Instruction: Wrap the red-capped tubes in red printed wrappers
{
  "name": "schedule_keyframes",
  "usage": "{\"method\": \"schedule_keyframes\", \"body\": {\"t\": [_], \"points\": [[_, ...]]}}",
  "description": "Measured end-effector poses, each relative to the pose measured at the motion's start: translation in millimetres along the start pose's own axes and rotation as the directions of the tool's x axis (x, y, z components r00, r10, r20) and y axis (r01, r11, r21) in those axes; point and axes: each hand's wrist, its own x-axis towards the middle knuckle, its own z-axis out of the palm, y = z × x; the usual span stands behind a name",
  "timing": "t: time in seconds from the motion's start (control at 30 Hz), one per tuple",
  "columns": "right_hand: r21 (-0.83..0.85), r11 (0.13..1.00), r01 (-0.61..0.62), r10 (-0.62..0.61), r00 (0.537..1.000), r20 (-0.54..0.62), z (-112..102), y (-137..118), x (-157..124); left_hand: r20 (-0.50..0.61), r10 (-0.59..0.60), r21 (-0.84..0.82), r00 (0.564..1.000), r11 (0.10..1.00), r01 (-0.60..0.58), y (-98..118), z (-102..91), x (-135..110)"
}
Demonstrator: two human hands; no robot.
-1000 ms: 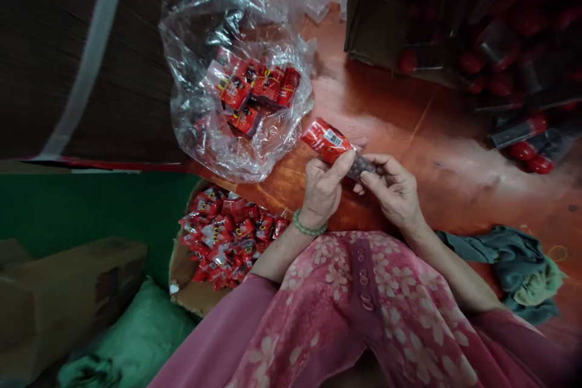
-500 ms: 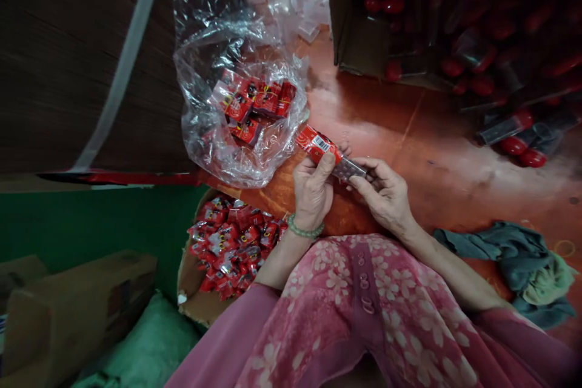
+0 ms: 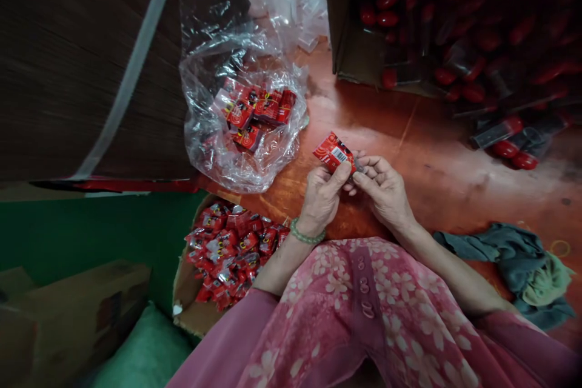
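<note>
Both hands hold a red printed packet [image 3: 333, 151] with a white barcode, in front of my lap. My left hand [image 3: 322, 197], with a green bead bracelet at its wrist, pinches the red part between thumb and fingers. My right hand [image 3: 386, 194] is closed on the packet's other end, close against the left fingertips. Only a small piece of the clear, dark-looking end shows between the hands; the fingers hide the rest.
A clear plastic bag [image 3: 282, 163] with several red packs lies ahead on the left. Similar red packets [image 3: 240, 248] fill a carton [image 3: 182, 291] by my left arm. Red-capped clear tubes [image 3: 498, 133] spill from a box at right. A dark cloth [image 3: 504, 242] lies at right.
My hands have come closer together, and the clear end of the packet, stretched out between them before, is now mostly hidden. My left hand and the red part have shifted right.
</note>
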Motion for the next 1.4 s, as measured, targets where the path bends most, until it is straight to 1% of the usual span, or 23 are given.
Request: {"method": "schedule_keyframes", "body": {"t": [0.1,0.2,0.23,0.43,0.6,0.77,0.9,1.0,1.13,1.27,1.33,1.4], "points": [[-0.017,1.0,-0.008,0.009,1.0,0.028,2,-3,2,0.014,0.029,-0.032,0.999,0.999,-0.028,0,-1.9,0],[-0.054,0.998,-0.024,0.026,0.999,0.039,4,-4,4,-0.03,0.105,-0.092,0.994,0.99,-0.107,0,-2.7,1],[-0.061,0.998,-0.021,0.023,0.999,0.033,5,-4,5,-0.043,0.109,-0.102,0.993,0.988,-0.113,-1,-2.9,2],[-0.072,0.997,-0.001,0.0,1.0,-0.011,14,-2,9,-0.072,-0.004,-0.064,0.997,0.998,0.0,-7,-4.7,3],[-0.1,0.995,0.005,-0.008,0.999,-0.038,18,-4,11,-0.028,-0.028,-0.103,0.999,0.994,0.025,-9,-3.0,4],[-0.146,0.988,0.057,-0.063,0.997,-0.039,19,-7,9,0.015,-0.056,-0.139,0.998,0.989,0.058,-7,-4.2,4],[-0.193,0.977,0.096,-0.1,0.995,-0.011,18,-9,6,0.023,-0.015,-0.137,1.0,0.99,0.018,-5,-4.3,3],[-0.208,0.973,0.099,-0.102,0.995,-0.006,17,-12,3,0.021,0.005,-0.143,1.0,0.99,-0.002,-5,-4.0,1],[-0.237,0.969,0.077,-0.06,0.995,0.078,17,-15,-6,0.01,0.047,-0.144,0.999,0.989,-0.045,-4,-12.9,-9],[-0.318,0.936,0.153,-0.08,0.97,0.231,19,-10,-16,0.004,0.1,-0.142,0.995,0.985,-0.098,-6,-30.4,-32],[-0.35,0.917,0.19,-0.078,0.948,0.309,23,-6,-18,-0.032,0.119,-0.147,0.992,0.982,-0.122,-8,-36.4,-44],[-0.385,0.896,0.22,-0.078,0.933,0.35,29,-3,-18,-0.067,0.146,-0.12,0.987,0.981,-0.153,-10,-39.3,-53]]}}
